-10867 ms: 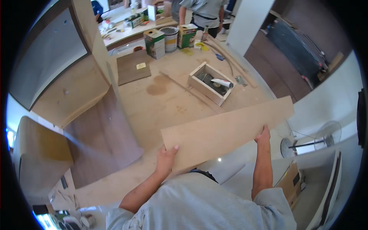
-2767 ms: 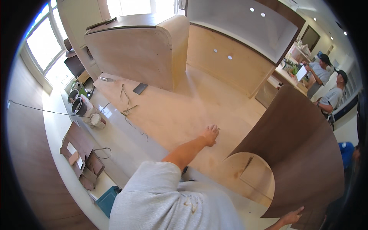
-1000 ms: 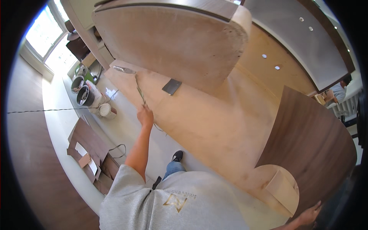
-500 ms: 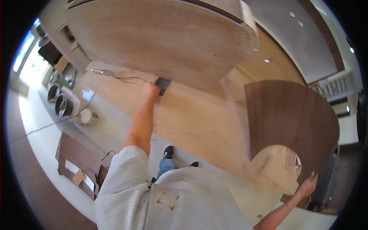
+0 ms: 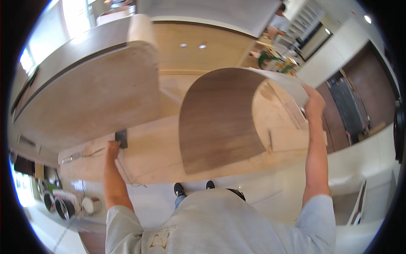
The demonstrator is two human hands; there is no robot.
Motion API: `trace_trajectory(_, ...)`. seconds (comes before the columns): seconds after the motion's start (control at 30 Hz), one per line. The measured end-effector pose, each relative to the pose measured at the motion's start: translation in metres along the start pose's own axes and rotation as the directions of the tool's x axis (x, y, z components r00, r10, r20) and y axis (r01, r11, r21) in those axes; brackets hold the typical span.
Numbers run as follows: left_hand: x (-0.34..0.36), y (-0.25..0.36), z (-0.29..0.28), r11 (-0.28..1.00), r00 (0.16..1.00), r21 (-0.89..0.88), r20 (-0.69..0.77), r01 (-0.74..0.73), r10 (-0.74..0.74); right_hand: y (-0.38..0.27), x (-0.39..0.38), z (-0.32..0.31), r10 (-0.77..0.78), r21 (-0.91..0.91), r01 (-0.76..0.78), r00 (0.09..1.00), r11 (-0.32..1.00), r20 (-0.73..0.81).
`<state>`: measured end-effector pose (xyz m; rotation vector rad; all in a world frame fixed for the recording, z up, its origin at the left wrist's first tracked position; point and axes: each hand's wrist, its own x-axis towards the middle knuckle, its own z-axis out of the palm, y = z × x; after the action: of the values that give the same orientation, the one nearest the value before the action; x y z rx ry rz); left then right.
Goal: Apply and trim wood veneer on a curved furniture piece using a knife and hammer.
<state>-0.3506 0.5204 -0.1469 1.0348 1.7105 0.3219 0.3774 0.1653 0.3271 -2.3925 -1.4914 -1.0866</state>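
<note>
On the right, my right hand (image 5: 314,103) is closed on the edge of a bent wood-look laminate sheet (image 5: 215,114). Its dark brown face arches up from the workbench (image 5: 152,163), and its pale back shows near my fingers. At the left, my left hand (image 5: 112,149) is closed at a small dark square flat piece (image 5: 121,138), perhaps a scraper or pad; its exact kind is unclear. This piece lies by the lower edge of a large round-cornered wooden panel (image 5: 97,89). A slim tool with a cord (image 5: 72,158) lies on the bench left of that hand.
Buckets (image 5: 64,208) stand on the floor at lower left. Beyond the bench is a plywood panel (image 5: 190,48) with two bright round spots. Another person (image 5: 277,23) is at the far right, near assorted materials (image 5: 275,61). A dark board (image 5: 349,108) lies farther right.
My view has swung right. The laminate sheet has come up and over the bench, its far edge curling, with my right hand raised. My left hand stays by the dark square piece.
</note>
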Motion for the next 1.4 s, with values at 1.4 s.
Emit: trace_trajectory(1.4,-0.346,-0.217,0.247,0.982,0.683,0.151,-0.730,0.117,0.031,0.503,0.053,0.200,0.734,-0.244,-0.692,0.646,0.680,0.212)
